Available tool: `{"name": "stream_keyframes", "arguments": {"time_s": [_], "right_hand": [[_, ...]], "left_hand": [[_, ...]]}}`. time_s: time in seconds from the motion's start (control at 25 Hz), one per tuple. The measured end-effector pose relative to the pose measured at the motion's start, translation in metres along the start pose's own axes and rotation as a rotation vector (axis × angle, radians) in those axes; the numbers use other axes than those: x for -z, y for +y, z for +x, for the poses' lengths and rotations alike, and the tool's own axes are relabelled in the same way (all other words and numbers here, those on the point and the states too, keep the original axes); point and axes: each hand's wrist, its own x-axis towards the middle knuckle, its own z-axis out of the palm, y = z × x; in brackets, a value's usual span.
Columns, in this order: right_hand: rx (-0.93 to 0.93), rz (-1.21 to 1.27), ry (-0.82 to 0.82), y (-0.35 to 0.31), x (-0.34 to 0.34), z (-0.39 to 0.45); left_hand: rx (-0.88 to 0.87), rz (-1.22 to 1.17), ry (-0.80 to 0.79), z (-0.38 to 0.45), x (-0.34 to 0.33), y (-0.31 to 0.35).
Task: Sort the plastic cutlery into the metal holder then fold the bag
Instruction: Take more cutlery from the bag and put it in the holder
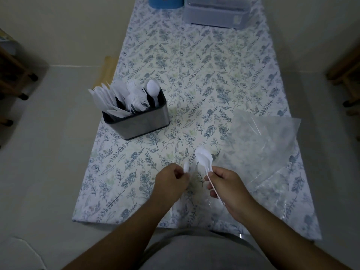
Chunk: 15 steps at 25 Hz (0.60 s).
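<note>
A metal holder point(143, 121) stands on the left of the table with white plastic knives point(106, 100), forks point(136, 98) and one spoon point(153, 88) upright in its compartments. My right hand point(227, 186) grips a small bunch of white spoons point(203, 155) by their handles, bowls pointing away from me. My left hand point(172, 182) pinches another white spoon point(186, 168) just left of that bunch. The clear plastic bag point(266, 145) lies crumpled on the table's right side, with part of it under my right hand.
A floral tablecloth point(194, 75) covers the table. At the far end sit a translucent plastic box point(218, 14) and a blue container point(165, 2). Wooden furniture point(11, 71) stands on the floor to the left, and more wooden furniture point(346, 75) to the right.
</note>
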Motion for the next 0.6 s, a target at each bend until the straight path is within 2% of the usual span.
{"name": "stream_keyframes", "arguments": {"time_s": [0.12, 0.2, 0.32, 0.48, 0.6], "right_hand": [[0.106, -0.159, 0.023, 0.002, -0.002, 0.004], [0.223, -0.317, -0.015, 0.001, -0.006, 0.005], [0.332, -0.468, -0.047, 0.000, -0.011, 0.006], [0.264, -0.433, -0.014, 0.002, 0.000, 0.010], [0.184, -0.347, -0.045, 0.002, 0.005, 0.003]], "left_hand": [[0.040, -0.375, -0.044, -0.007, 0.004, 0.016], [0.008, -0.508, -0.093, -0.012, 0.002, 0.024], [-0.022, -0.548, -0.141, -0.013, -0.005, 0.030], [0.014, -0.598, -0.240, -0.011, 0.000, 0.036], [-0.055, -0.339, -0.252, 0.003, -0.003, 0.036]]}}
